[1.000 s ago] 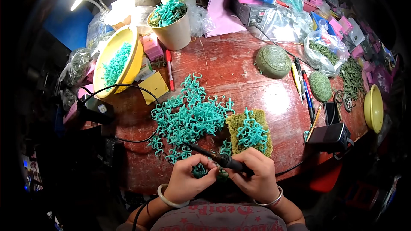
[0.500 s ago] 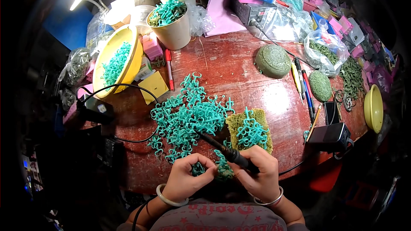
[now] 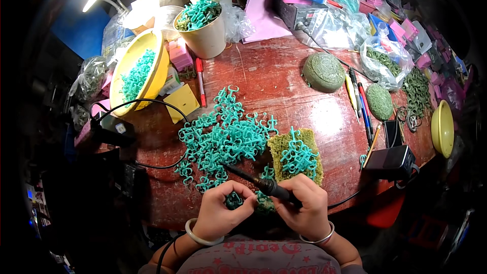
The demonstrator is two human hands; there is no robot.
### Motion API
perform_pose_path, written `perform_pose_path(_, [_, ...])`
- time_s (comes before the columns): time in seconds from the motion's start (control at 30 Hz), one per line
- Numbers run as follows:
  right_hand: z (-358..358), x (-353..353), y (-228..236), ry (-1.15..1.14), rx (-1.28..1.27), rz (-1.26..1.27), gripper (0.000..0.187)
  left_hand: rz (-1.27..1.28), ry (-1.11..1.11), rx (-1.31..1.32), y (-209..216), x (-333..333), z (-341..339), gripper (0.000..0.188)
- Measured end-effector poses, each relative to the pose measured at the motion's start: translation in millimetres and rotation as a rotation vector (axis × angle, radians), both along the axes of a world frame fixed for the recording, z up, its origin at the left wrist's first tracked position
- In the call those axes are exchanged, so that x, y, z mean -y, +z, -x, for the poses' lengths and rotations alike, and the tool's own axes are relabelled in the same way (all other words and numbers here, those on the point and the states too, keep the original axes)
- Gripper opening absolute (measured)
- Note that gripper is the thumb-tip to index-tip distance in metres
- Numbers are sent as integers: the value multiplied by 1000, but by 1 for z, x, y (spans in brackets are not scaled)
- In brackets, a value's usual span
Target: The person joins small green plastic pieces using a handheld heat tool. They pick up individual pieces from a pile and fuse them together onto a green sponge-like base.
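Observation:
My right hand (image 3: 306,205) grips the dark handle of a soldering iron (image 3: 274,190), its thin tip slanting up and left to the near side of a heap of teal curled pieces (image 3: 228,137). Left of it, my left hand (image 3: 225,208) is closed, thumb and forefinger bent together. A small dark-green curled piece (image 3: 234,201) shows inside the curl of those fingers, mostly hidden. Beyond my right hand, more teal pieces (image 3: 299,157) lie on a mossy-looking olive pad (image 3: 277,147). Several loose green pieces (image 3: 265,202) lie between my hands.
A yellow basin (image 3: 161,71) and a white bucket (image 3: 208,43), both with teal pieces, stand back left on the red table (image 3: 274,71). Two greenish round blocks (image 3: 324,72), pens (image 3: 364,104) and a black box (image 3: 389,163) lie right. A black cable (image 3: 167,105) crosses the left side.
The soldering iron has shifted slightly left and down with my right hand, its tip drawing lower along the heap's near side. My left hand stays nearly in place.

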State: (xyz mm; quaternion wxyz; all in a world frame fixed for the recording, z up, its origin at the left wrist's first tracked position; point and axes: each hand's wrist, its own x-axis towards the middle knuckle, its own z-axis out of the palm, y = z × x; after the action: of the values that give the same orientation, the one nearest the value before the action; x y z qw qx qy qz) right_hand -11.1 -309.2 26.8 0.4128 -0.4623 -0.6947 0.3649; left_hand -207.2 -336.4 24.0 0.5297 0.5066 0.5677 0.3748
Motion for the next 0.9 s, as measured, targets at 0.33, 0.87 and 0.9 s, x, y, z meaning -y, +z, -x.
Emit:
perform_pose_path(0.33, [0, 1, 1, -38, 28, -52, 16, -47, 71, 7, -6, 2, 1, 8])
perform_pose_path(0.87, [-22, 7, 8, -103, 55, -33, 26, 454, 123, 657, -16, 5, 8, 16])
perform_pose_path(0.9, [-28, 10, 6, -119, 56, -70, 23, 460, 137, 651, -16, 4, 6, 16])
